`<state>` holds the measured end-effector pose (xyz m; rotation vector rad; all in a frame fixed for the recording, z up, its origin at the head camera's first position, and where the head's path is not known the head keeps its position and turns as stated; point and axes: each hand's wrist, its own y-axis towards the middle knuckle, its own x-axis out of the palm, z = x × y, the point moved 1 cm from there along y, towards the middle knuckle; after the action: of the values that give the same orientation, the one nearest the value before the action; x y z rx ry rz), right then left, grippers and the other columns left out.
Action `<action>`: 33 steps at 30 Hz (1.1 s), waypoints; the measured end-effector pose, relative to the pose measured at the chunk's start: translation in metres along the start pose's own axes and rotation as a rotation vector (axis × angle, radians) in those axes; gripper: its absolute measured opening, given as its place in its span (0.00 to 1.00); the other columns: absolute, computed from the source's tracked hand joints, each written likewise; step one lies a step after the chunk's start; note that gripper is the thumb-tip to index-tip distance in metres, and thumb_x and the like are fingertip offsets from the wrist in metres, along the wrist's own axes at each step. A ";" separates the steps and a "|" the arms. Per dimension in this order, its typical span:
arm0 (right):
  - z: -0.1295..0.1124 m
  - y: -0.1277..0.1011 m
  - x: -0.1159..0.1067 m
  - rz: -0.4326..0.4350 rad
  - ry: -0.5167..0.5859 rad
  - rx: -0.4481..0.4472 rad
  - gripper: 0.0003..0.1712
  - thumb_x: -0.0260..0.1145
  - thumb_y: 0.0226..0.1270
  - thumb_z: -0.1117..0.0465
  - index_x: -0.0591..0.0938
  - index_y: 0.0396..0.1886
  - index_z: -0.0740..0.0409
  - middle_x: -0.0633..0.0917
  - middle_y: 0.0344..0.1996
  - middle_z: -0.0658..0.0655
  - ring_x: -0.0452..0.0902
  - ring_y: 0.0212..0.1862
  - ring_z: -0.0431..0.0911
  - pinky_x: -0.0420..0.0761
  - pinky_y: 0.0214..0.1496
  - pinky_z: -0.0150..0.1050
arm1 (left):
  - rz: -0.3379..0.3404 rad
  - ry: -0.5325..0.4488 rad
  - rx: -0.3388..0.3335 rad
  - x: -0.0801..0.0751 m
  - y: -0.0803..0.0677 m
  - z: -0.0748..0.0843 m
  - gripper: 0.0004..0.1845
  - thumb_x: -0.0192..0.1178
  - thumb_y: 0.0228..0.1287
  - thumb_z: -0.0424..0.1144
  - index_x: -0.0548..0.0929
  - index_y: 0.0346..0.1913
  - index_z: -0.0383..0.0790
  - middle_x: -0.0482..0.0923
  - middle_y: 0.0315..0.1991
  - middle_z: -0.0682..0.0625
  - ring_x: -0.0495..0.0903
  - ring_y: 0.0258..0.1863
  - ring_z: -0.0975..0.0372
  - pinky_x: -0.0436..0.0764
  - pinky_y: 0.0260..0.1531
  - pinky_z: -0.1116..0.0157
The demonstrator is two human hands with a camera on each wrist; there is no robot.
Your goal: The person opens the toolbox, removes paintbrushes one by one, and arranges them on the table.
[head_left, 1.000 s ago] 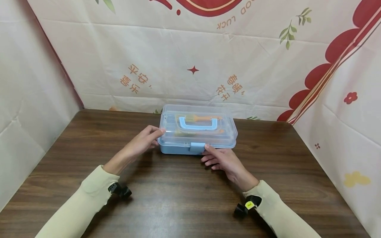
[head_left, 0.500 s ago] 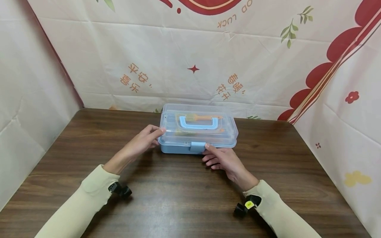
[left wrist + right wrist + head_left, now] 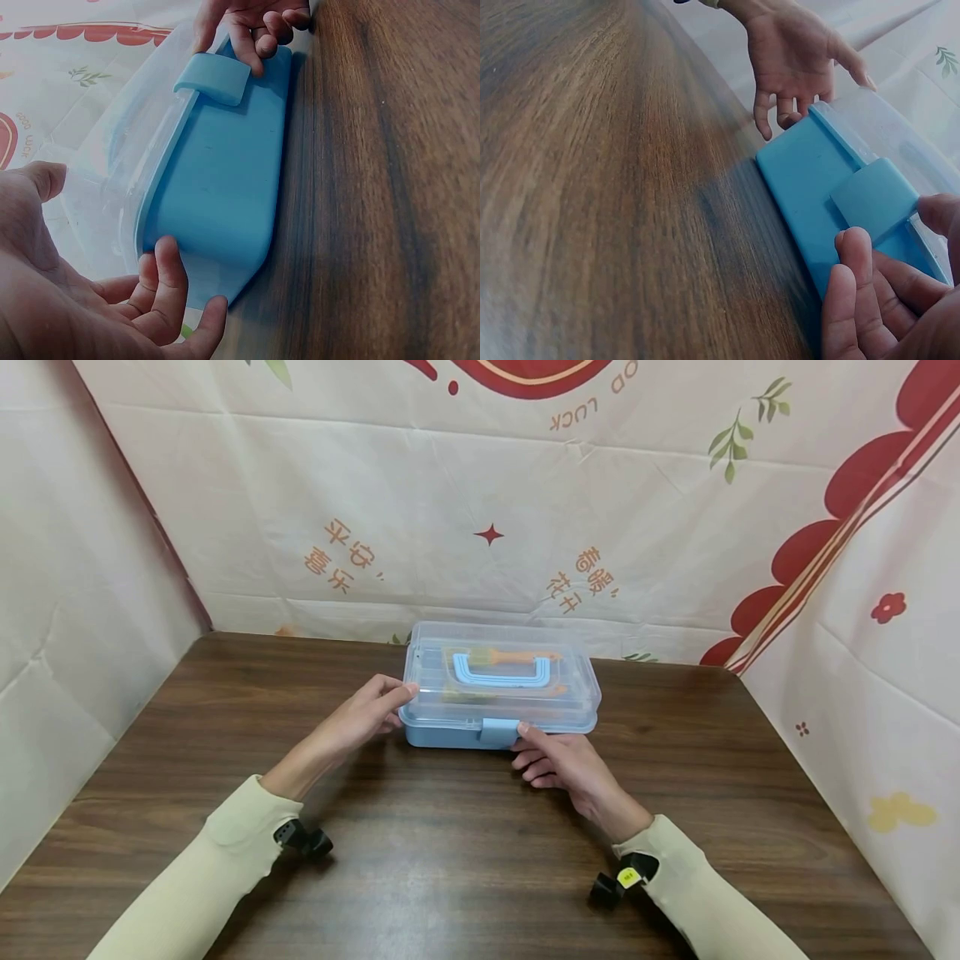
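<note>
A box point(image 3: 442, 737) with a light blue base, clear lid and blue carrying handle point(image 3: 501, 680) stands at the back of the table, its lid down. Through the lid show two brushes with orange handles, blurred by the plastic. My left hand point(image 3: 360, 714) is at the box's left end, thumb touching the lid's edge, fingers loosely bent beside the end wall. At the front, the thumb of my right hand point(image 3: 573, 768) touches the right edge of the blue latch point(image 3: 874, 196); the other fingers lie loosely bent before the base. The latch lies over the lid's rim.
The dark wood table point(image 3: 420, 860) carries the box near its back edge. Behind it hangs a pale printed cloth point(image 3: 420, 485) with red and green motifs, close to the box. More pale cloth point(image 3: 885, 693) borders the right side. Both wrists wear small black cameras point(image 3: 303, 840).
</note>
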<state>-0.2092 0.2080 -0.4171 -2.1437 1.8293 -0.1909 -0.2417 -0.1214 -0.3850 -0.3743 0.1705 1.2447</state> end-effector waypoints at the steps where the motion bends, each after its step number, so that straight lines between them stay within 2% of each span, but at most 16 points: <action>1: 0.000 0.000 0.000 0.000 0.004 0.005 0.32 0.68 0.83 0.43 0.88 0.53 0.73 0.91 0.31 0.54 0.85 0.28 0.39 0.88 0.35 0.34 | -0.001 0.001 0.000 0.000 0.000 0.000 0.39 0.54 0.84 0.65 0.68 0.75 0.33 0.73 0.68 0.36 0.79 0.59 0.46 0.77 0.68 0.46; 7: -0.002 -0.001 0.000 -0.004 0.020 0.020 0.25 0.69 0.82 0.42 0.89 0.43 0.62 0.91 0.33 0.55 0.86 0.30 0.41 0.88 0.37 0.35 | 0.003 -0.001 0.000 0.000 0.001 0.001 0.39 0.53 0.84 0.64 0.68 0.76 0.33 0.73 0.67 0.36 0.79 0.59 0.47 0.77 0.67 0.46; 10: -0.003 -0.001 0.000 -0.013 0.012 0.018 0.25 0.69 0.82 0.41 0.89 0.43 0.61 0.91 0.33 0.54 0.86 0.29 0.40 0.88 0.37 0.35 | 0.007 0.006 -0.002 0.000 0.000 0.001 0.39 0.53 0.84 0.64 0.68 0.76 0.33 0.73 0.67 0.36 0.79 0.59 0.47 0.76 0.68 0.46; 15: -0.004 -0.004 0.000 -0.036 -0.027 0.007 0.29 0.68 0.83 0.41 0.88 0.47 0.67 0.91 0.32 0.55 0.87 0.29 0.40 0.89 0.38 0.36 | 0.008 0.012 -0.003 0.001 0.000 0.000 0.38 0.53 0.85 0.64 0.68 0.76 0.33 0.73 0.68 0.36 0.79 0.60 0.46 0.75 0.70 0.44; 21: -0.013 -0.011 -0.004 -0.065 -0.130 -0.059 0.33 0.66 0.85 0.43 0.87 0.52 0.76 0.93 0.34 0.58 0.90 0.32 0.42 0.91 0.40 0.38 | 0.007 0.015 0.002 0.001 -0.001 0.000 0.39 0.53 0.84 0.65 0.69 0.76 0.34 0.74 0.68 0.36 0.79 0.61 0.46 0.75 0.71 0.44; 33: -0.024 -0.017 -0.007 -0.113 -0.182 -0.187 0.18 0.66 0.84 0.62 0.87 0.58 0.75 0.93 0.42 0.66 0.92 0.38 0.45 0.92 0.46 0.45 | 0.004 0.024 0.002 -0.001 -0.002 0.002 0.39 0.53 0.84 0.65 0.69 0.76 0.34 0.73 0.69 0.36 0.79 0.61 0.46 0.74 0.72 0.43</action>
<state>-0.2021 0.2136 -0.3881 -2.3066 1.6832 0.1524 -0.2403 -0.1218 -0.3830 -0.3874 0.1931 1.2448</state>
